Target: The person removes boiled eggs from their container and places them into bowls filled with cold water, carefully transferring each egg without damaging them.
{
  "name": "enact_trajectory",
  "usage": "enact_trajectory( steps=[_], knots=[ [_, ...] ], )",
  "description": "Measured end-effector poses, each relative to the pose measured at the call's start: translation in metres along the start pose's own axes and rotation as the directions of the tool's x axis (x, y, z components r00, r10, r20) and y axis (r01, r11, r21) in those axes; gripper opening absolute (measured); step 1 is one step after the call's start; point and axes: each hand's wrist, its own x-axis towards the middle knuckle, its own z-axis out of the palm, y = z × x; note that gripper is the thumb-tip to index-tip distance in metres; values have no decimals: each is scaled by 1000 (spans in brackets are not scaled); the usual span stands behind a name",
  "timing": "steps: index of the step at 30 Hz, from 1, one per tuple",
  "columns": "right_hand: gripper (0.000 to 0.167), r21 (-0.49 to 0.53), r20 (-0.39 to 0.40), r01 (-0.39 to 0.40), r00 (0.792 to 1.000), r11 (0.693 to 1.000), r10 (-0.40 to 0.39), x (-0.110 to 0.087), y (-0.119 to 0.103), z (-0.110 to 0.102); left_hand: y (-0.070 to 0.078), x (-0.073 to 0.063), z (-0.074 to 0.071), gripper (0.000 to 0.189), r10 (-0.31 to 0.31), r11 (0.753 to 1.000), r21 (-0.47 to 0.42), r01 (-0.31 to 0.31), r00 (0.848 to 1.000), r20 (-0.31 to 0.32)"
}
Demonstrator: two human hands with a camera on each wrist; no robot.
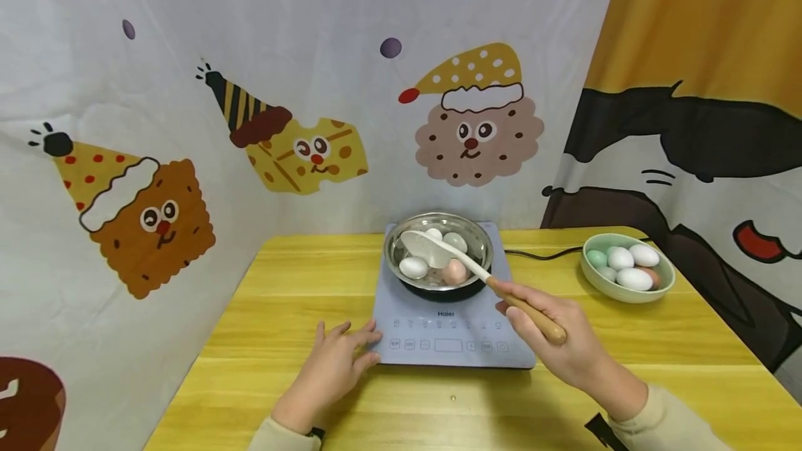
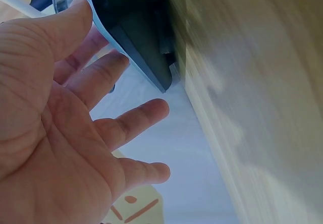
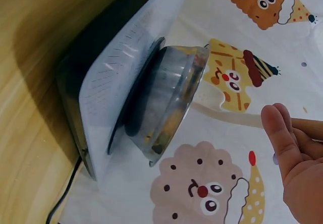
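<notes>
My right hand (image 1: 560, 336) grips the wooden handle of a white-headed ladle (image 1: 464, 256), with the thumb along the handle. The ladle's head is over the steel pan (image 1: 485, 246), among several eggs: a white egg (image 1: 413, 267) at the front left, a pinkish egg (image 1: 454, 272) at the front right, a pale grey-green one behind. Beneath the pan is a light-coloured Haier induction cooker (image 1: 401, 305). At the cooker's front left edge, my left hand (image 1: 338, 360) has its fingers spread; in the left wrist view, thumb and fingertips touch the edge, with nothing held.
A pale green bowl (image 1: 626, 294) with several white, green and brown eggs stands at the right on the wooden table (image 1: 301, 284). A black cord (image 1: 541, 257) runs from behind the cooker towards it. A cartoon-printed cloth (image 1: 313, 5) hangs along the back and left.
</notes>
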Motion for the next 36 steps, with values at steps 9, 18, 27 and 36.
enact_trajectory(
  steps=[9, 18, 27, 36],
  knots=[
    [37, 182, 61, -314, 950, 932, 308, -12, -2, -7, -1, -1, 1, 39, 1, 1000, 1, -1, 1000, -9],
    [38, 672, 63, -517, 754, 531, 654, -6, 13, -12, 0, -2, 4, 38, -5, 1000, -4, 5, 1000, -17],
    [46, 865, 123, -444, 640, 234, 759, -3, 20, -24, -1, -2, 6, 37, 4, 1000, 0, -4, 999, -45],
    [45, 977, 12, -165, 677, 136, 736, -14, 17, -72, 0, -1, 6, 37, 11, 1000, 12, -10, 999, -52]
  ],
)
